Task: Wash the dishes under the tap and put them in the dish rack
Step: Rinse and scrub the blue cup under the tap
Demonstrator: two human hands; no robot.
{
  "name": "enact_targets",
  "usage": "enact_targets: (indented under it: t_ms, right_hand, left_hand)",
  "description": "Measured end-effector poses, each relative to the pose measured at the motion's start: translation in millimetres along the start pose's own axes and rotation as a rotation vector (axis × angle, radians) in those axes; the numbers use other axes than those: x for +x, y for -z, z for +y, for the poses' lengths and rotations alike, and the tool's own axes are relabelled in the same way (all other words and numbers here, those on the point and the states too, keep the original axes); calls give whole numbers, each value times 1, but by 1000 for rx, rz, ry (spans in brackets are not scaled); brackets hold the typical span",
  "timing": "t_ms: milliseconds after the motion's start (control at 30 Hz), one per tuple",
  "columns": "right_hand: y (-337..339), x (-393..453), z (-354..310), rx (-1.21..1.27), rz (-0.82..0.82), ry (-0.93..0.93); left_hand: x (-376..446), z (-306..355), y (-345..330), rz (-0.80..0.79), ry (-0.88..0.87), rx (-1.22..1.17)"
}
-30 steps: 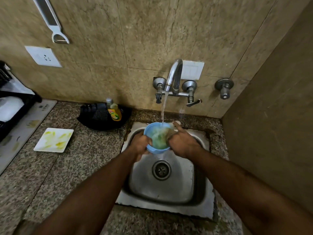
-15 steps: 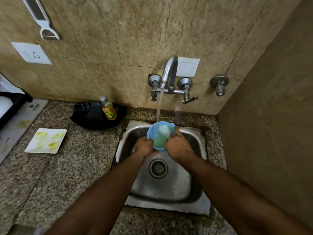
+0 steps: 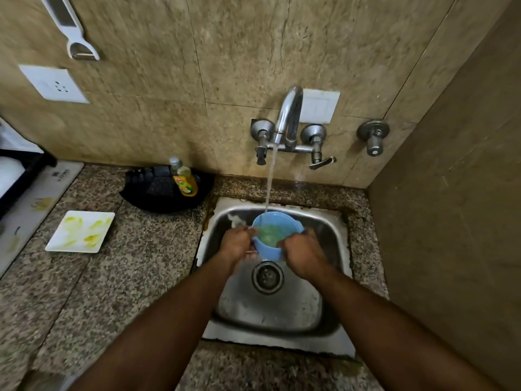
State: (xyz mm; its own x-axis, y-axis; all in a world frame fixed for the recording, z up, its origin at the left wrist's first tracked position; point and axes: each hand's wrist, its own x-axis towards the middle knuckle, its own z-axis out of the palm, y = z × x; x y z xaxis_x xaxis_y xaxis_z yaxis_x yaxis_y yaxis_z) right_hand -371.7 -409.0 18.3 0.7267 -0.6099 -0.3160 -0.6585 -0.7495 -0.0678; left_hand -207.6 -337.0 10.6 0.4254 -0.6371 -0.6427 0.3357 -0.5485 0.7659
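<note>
Head view: we hold the blue bowl (image 3: 277,235) over the sink (image 3: 332,221), under the tap (image 3: 287,117) stream. Our left hand (image 3: 236,244) curls its fingers round the bowl's near-left rim; our right hand (image 3: 303,253) grips the opposite side.

Granite counter (image 3: 135,277): stained plate (image 3: 80,231), black pan (image 3: 158,193).
</note>
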Motion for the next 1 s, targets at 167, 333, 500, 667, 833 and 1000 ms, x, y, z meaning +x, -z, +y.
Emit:
enact_targets:
  t_ms: [167,333,500,667,833,1000]
  right_hand:
    - [-11,-2,-9,950,-85,-56]
    - [-4,4,-22,1791,-214,-409]
    - [1,8,-31,1964,-151,-385]
    - [4,10,-53,1437,-119,-111]
    - [25,12,-29,279,51,267]
    - [43,23,-6,-530,-67,319]
  left_hand:
    - [1,1,13,-7,41,99]
    - [0,8,19,38,-26,173]
    - [2,12,16,14,-18,82]
    - [34,-1,12,14,31,0]
    - [21,11,15,37,-50,-81]
    - [20,25,18,-59,-96,-201]
